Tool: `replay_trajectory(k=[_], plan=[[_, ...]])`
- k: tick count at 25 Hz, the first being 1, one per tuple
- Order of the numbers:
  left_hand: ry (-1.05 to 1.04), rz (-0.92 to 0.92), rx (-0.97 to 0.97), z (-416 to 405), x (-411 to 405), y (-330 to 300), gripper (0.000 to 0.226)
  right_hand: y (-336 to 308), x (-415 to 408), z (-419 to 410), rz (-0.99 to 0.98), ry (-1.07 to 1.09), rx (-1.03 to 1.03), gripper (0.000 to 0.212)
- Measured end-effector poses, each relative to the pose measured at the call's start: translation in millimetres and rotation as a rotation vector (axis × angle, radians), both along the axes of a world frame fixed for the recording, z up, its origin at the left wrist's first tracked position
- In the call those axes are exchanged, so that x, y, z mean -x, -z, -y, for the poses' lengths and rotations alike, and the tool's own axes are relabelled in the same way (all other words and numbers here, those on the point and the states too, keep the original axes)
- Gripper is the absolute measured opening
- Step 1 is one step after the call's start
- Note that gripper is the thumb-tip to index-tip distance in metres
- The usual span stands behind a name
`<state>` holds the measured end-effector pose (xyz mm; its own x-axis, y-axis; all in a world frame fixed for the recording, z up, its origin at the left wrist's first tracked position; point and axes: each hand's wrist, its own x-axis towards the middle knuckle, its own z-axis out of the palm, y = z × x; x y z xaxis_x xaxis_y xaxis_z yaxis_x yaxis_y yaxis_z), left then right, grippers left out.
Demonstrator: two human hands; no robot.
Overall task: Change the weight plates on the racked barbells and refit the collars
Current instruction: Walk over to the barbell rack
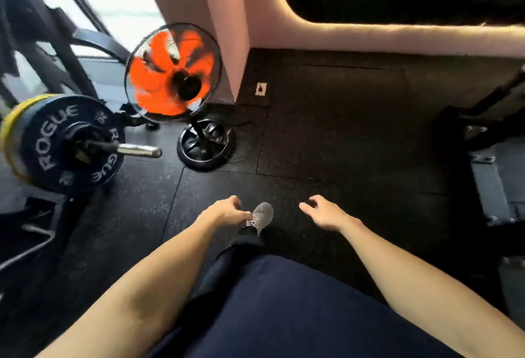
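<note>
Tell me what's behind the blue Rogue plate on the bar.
A yellow plate sits directly behind the blue Rogue plate; only its rim shows. Anything further inboard on the bar is hidden.

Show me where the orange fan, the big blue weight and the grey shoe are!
orange fan (167, 73): head view, on an orange blade behind the wire guard.
blue weight plate (54, 142): head view, on its lettered face.
grey shoe (262, 214): head view, on the toe.
</note>
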<state>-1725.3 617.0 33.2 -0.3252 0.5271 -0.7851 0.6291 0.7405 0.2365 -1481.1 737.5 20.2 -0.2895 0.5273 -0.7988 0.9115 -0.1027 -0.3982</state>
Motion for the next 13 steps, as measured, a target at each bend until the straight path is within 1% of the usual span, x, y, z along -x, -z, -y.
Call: replay_trajectory(k=[3, 6, 10, 11, 13], plan=[[0.244, 0.005, -0.027, -97, 8, 6, 0.059, 4, -6, -31, 0.021, 0.227, -0.009, 0.069], [0.553, 0.02, -0.033, -185, 3, 7, 0.067, -1, -16, -42, 0.043, 0.488, 0.016, 0.069], [0.894, 0.064, -0.011, -259, -24, -1, 0.081, -9, -31, -26, 0.083, 0.843, 0.072, 0.07], [0.96, 0.071, -0.023, -269, -30, -1, 0.083, -11, -34, -18, 0.068, 0.918, 0.082, 0.07], [1.113, 0.089, -0.041, -290, -51, -4, 0.079, -18, -41, 2, 0.027, 1.107, 0.083, 0.071]])
